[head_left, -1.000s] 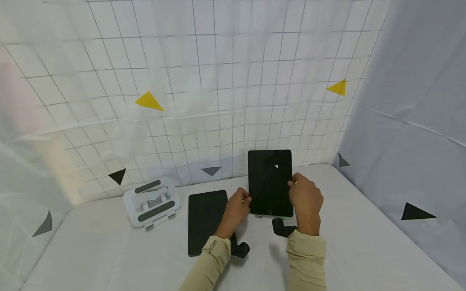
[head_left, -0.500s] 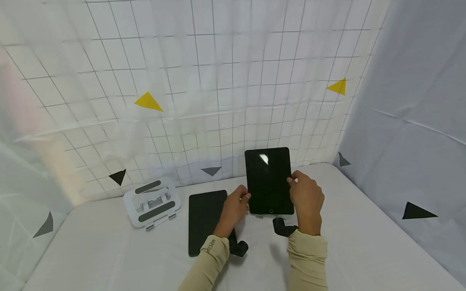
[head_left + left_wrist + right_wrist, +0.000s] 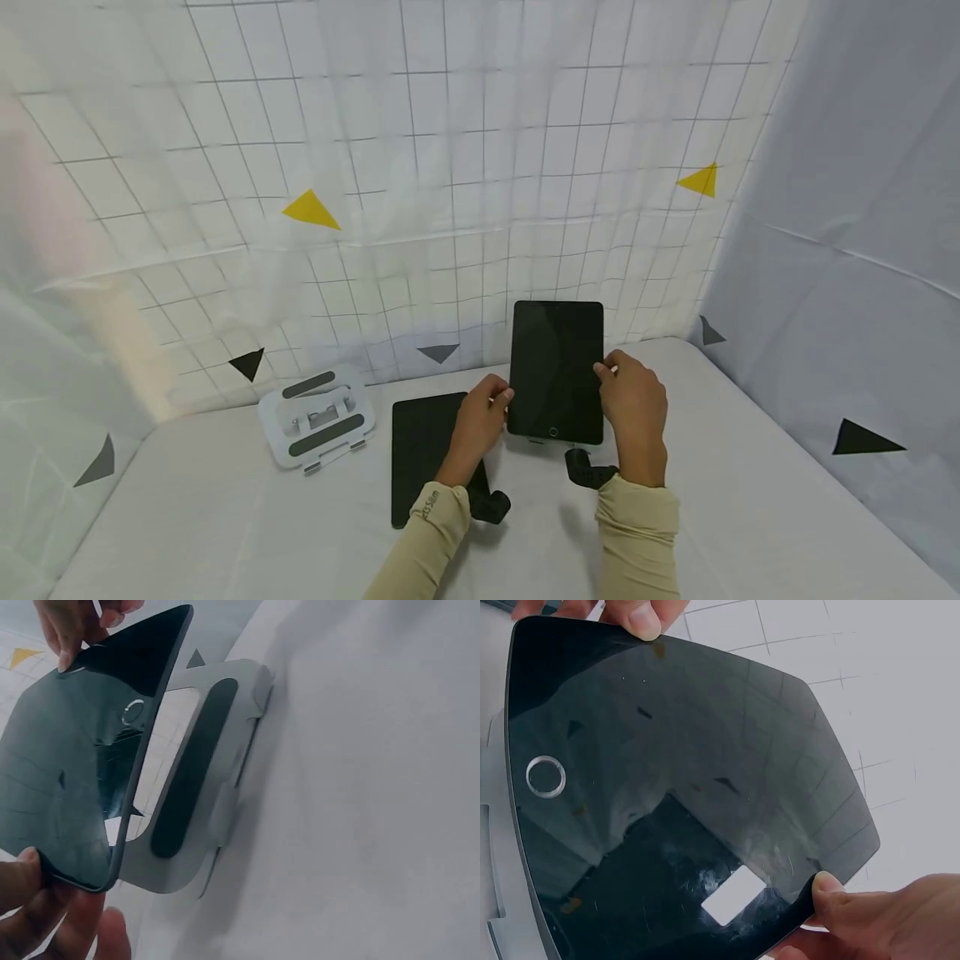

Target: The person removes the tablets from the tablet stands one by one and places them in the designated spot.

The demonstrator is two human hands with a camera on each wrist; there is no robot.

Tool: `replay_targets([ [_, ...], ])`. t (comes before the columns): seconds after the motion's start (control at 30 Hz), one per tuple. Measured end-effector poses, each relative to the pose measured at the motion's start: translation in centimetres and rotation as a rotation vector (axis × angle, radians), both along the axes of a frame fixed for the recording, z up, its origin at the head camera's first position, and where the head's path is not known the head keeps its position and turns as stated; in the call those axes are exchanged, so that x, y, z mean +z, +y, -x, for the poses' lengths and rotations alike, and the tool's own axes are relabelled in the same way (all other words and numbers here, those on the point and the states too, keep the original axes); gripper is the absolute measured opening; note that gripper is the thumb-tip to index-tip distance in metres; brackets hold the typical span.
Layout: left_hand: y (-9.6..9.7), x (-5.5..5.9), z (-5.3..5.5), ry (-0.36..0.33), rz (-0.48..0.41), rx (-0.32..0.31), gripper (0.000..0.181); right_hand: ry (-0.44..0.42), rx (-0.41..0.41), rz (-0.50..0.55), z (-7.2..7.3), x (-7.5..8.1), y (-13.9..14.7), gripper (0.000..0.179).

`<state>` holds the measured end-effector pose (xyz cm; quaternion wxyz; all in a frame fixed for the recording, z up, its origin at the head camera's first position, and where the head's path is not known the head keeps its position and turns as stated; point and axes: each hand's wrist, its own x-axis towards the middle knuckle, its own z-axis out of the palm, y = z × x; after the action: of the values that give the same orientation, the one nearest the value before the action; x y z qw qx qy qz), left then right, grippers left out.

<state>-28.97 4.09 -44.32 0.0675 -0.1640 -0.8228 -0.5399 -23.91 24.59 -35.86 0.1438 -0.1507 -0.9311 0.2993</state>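
Note:
A black tablet with a round home button faces the person, held up by both hands. My left hand pinches its left edge near the bottom, thumb on the front. The right hand grips the right edge around mid-height. Behind the tablet stands a grey tablet stand with a dark pad; in the left wrist view a gap shows between the tablet's lower edge and that pad. Most of this stand is hidden by the tablet in the head view.
A second dark tablet lies flat on the white-covered table, partly under the left forearm. Further left lies a folded white stand with grey pads. A gridded white sheet hangs close behind.
The tablet has risen slightly and its tilt has shifted, so the bright reflection has left its screen in the head view. Both hands keep their hold on its edges.

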Motion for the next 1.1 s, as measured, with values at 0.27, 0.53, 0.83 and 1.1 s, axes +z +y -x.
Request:
replay_targets([
  [0.27, -0.6, 0.7, 0.0, -0.024, -0.014, -0.006, 0.017, 0.023, 0.024, 0.006, 0.2, 0.0, -0.3, 0.028],
  [0.53, -0.9, 1.3, 0.1, -0.032, -0.008, 0.011, 0.020, 0.065, 0.045, 0.015, 0.3, 0.0, -0.6, 0.026],
  [0.83, -1.8, 2.0, 0.3, -0.006, 0.014, 0.055, 0.022, 0.077, 0.086, 0.047, 0.5, 0.2, -1.0, 0.027],
  [1.1, -3.0, 2.7, 0.6, 0.038, 0.004, 0.043, 0.023, 0.112, 0.124, 0.101, 0.8, 0.3, -1.6, 0.025],
])
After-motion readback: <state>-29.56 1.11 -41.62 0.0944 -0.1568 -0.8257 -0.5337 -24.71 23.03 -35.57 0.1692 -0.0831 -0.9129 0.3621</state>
